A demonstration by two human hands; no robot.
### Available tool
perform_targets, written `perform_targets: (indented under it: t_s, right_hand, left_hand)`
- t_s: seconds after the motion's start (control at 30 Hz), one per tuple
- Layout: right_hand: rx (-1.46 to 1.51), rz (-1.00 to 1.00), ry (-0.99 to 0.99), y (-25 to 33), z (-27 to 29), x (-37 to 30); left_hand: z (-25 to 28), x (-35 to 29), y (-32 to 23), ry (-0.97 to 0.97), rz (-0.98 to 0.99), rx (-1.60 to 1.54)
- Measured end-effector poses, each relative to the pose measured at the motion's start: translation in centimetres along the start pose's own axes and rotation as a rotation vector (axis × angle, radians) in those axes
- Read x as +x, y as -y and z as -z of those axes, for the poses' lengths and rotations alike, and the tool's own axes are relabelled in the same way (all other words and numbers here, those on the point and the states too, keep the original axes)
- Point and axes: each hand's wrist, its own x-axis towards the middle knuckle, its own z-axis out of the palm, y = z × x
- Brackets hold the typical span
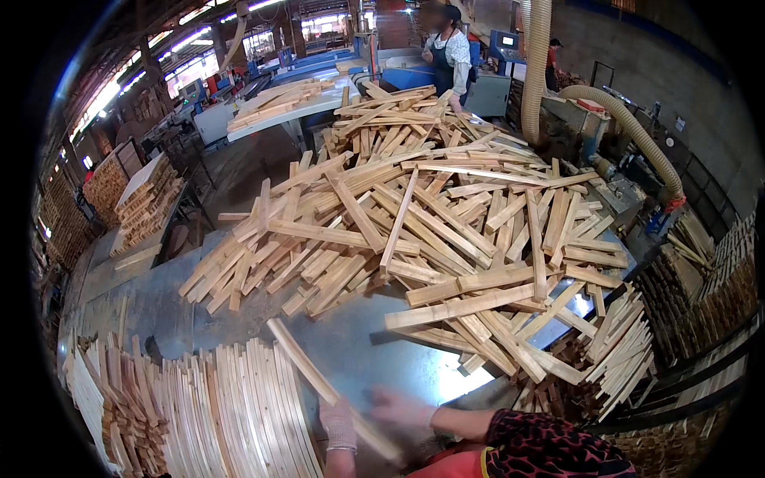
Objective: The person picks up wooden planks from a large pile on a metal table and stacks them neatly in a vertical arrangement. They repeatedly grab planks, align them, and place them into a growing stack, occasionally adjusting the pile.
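My left hand (339, 428), in a pale knitted glove, is closed around a wooden strip (307, 364). The strip slants from the upper left toward my body, its far end just over the metal table (335, 342). Close by on the right is my right hand (398, 408), also gloved; motion smears its fingers, so their shape and any touch on the strip cannot be told. Left of my left hand, a row of wooden strips (231, 406) stands packed side by side. Beyond both hands a large heap of loose wooden strips (430, 223) lies crisscrossed on the table.
At the heap's far side stands a person (453, 60) in a dark apron. A ribbed hose (535, 72) hangs at the right. Stacked wood (147, 203) stands at the left, with more stacks (697, 287) at the right. Blue machinery (319, 72) fills the back.
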Motion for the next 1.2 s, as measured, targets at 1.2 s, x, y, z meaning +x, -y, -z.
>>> perform_targets:
  t_s: [1.2]
  right_hand:
    - [-1.157, -0.158, -0.884, -8.9, 35.4, -1.7]
  left_hand:
    - [-0.4, -5.9, -1.7, 0.096, -0.146, 0.948]
